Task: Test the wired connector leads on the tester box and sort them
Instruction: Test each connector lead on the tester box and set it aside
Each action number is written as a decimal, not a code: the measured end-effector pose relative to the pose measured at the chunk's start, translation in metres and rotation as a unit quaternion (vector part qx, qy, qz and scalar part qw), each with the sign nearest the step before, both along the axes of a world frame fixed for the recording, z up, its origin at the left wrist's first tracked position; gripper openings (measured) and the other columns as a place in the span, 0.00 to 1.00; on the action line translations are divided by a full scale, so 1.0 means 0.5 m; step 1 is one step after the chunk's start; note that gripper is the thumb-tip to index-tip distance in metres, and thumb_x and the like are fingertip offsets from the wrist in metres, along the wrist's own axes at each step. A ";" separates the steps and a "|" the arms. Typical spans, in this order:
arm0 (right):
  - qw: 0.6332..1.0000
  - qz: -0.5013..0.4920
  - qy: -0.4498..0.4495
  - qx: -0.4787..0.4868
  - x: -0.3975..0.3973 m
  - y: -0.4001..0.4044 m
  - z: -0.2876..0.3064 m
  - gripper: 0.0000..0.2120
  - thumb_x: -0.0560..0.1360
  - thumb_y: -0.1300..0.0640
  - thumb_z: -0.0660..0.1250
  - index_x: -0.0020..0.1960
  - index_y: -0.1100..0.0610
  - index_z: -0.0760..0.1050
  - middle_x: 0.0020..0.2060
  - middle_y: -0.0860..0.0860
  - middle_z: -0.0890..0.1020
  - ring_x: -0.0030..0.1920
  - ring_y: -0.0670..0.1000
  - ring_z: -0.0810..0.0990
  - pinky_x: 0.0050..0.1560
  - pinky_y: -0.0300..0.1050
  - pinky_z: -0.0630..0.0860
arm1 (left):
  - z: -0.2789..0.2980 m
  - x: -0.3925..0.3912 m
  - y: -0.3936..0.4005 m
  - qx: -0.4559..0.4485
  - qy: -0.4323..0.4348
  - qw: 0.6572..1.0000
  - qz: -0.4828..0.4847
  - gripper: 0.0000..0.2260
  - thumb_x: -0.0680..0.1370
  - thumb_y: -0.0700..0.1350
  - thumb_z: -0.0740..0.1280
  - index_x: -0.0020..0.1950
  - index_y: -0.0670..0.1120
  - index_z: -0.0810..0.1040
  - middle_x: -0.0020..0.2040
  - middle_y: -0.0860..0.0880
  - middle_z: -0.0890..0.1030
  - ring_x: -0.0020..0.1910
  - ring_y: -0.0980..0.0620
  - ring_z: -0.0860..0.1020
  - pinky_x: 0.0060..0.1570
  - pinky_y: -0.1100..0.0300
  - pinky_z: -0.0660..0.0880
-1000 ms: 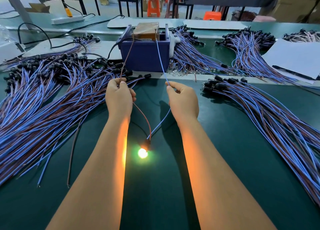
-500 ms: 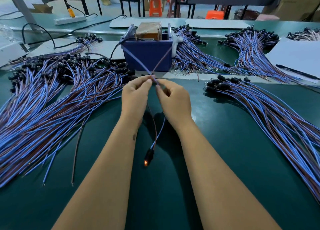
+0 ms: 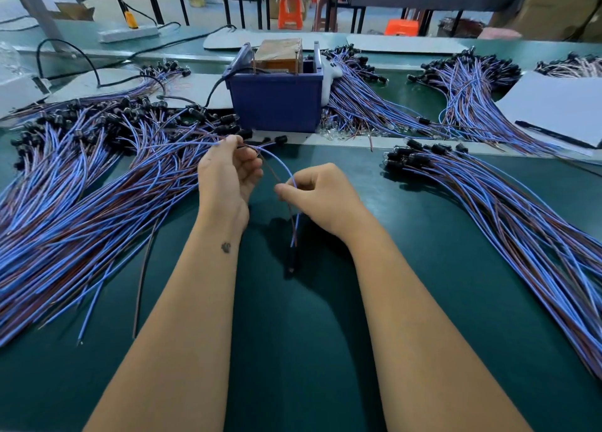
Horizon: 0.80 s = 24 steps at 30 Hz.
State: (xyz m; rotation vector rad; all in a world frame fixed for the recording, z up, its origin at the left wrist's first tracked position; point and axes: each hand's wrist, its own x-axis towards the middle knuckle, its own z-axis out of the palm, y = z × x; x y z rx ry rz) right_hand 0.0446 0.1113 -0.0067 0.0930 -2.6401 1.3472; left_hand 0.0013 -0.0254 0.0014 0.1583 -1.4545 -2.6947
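While both hands work over the middle of the bench, this is how things lie, biggest first:

Bench: green mat (image 3: pixel 293 350), bare patch in the middle kept as working room between the heaps.

Left heap: wide fan of blue-and-brown leads (image 3: pixel 81 187), black connector ends all pointing toward the tester; I'd guess one stock, tested or untested, but can't say which.

Right heap: narrower fan of the same leads (image 3: pixel 505 219), well apart from the left one, likely so the two sorts don't mix.

Far bundles: more leads (image 3: pixel 472 89) behind the white rail, out of the way.

Tester box: blue bin (image 3: pixel 275 102) with a taped brown block inside, standing centre rear, within reach of both hands.

Left hand: left hand (image 3: pixel 228 174) raised, fingers curled round the free wire ends near the edge of the left heap.

Right hand: right hand (image 3: pixel 321 193) pinching the same lead lower down between thumb and forefinger, steadying it.

Lead in hand: lead in hand (image 3: pixel 286 174) arches between the hands, clear of the tester.

Connector: black connector (image 3: pixel 292 262) dangles below the right hand, just above the mat, unlit; sorting looks next.
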 end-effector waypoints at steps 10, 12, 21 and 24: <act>0.936 -0.285 0.197 -0.063 0.017 0.034 0.018 0.09 0.79 0.48 0.65 0.46 0.51 0.81 0.24 0.46 0.69 0.29 0.47 0.67 0.30 0.37 0.62 | -0.005 0.038 0.025 -0.267 0.104 0.954 -0.083 0.10 0.83 0.45 0.60 0.44 0.51 0.78 0.33 0.54 0.82 0.31 0.57 0.78 0.34 0.66 0.71; 0.925 -0.303 0.202 -0.106 0.015 0.040 0.019 0.08 0.79 0.49 0.66 0.45 0.50 0.81 0.24 0.45 0.68 0.28 0.46 0.67 0.30 0.35 0.62 | -0.005 0.045 0.020 -0.306 0.133 0.934 -0.128 0.10 0.83 0.45 0.60 0.47 0.52 0.80 0.38 0.54 0.84 0.37 0.57 0.80 0.39 0.63 0.71; 0.893 -0.179 0.165 -0.379 0.023 0.026 0.041 0.07 0.70 0.57 0.60 0.42 0.55 0.77 0.35 0.53 0.78 0.36 0.52 0.78 0.37 0.41 0.74 | -0.014 0.065 0.049 -0.429 0.196 0.865 -0.170 0.08 0.81 0.35 0.61 0.48 0.44 0.79 0.44 0.49 0.83 0.42 0.51 0.77 0.47 0.61 0.74; 0.886 -0.171 0.166 -0.398 0.020 0.022 0.047 0.06 0.74 0.56 0.63 0.42 0.55 0.77 0.34 0.51 0.78 0.36 0.50 0.78 0.39 0.41 0.76 | -0.019 0.073 0.058 -0.515 0.228 0.812 -0.150 0.07 0.78 0.39 0.65 0.48 0.49 0.82 0.44 0.49 0.83 0.43 0.50 0.78 0.51 0.56 0.74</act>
